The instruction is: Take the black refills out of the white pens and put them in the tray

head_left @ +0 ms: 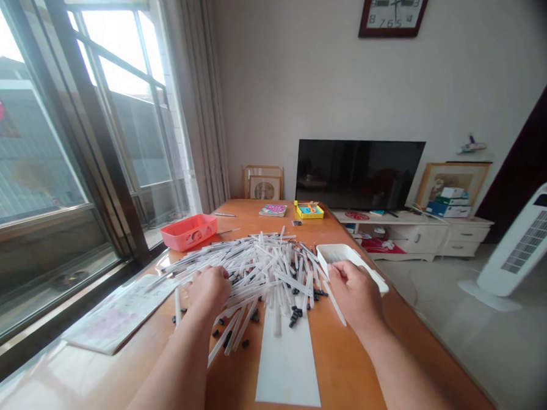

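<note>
A heap of translucent white plastic tubes [277, 266] covers the middle of the wooden table, with small black caps [295, 316] scattered in and around it. At the left side of the heap is my left hand [210, 289], its fingers curled down; what they hold, if anything, is hidden. My right hand [357, 291] is closed in a pinch at the near side of a white plastic tray [372, 273], partly covering it. Nothing can be made out between those fingers. A loose tube [335, 302] lies just left of the right hand.
A white strip of paper [286, 369] lies in front of the heap. On the left are a booklet [118, 317] and a red plastic basket [190, 232]. Toward the far end sit a magazine [272, 210] and a yellow box [309, 211]. The table's right edge [426, 325] drops to the floor.
</note>
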A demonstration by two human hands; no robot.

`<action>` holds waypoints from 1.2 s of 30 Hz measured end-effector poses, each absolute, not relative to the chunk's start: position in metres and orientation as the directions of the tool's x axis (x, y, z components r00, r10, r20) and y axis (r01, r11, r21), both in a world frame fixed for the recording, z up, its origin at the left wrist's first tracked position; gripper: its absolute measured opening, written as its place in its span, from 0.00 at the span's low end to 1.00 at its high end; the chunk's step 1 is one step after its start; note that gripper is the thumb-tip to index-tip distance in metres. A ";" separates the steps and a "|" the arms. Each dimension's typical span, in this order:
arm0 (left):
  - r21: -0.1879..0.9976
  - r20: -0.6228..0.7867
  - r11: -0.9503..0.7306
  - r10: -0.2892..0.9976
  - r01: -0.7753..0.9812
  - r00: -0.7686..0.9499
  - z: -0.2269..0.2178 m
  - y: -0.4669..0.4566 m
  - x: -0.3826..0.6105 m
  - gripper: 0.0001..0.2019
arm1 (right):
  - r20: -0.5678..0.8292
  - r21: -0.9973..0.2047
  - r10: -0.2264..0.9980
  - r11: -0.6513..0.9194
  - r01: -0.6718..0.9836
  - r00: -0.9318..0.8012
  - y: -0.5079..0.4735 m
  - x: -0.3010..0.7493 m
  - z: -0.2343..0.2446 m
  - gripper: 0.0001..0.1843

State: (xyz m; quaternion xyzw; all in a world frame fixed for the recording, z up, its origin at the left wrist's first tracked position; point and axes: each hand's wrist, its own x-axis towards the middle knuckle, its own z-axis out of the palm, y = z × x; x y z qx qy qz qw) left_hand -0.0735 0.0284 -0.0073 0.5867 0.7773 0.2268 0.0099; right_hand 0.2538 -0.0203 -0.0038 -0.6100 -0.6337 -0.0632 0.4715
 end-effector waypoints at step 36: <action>0.241 0.200 0.081 0.971 0.967 -0.131 0.008 0.017 -0.060 0.07 | 0.648 -0.542 0.754 0.352 0.763 0.112 -0.026 0.245 -0.003 0.13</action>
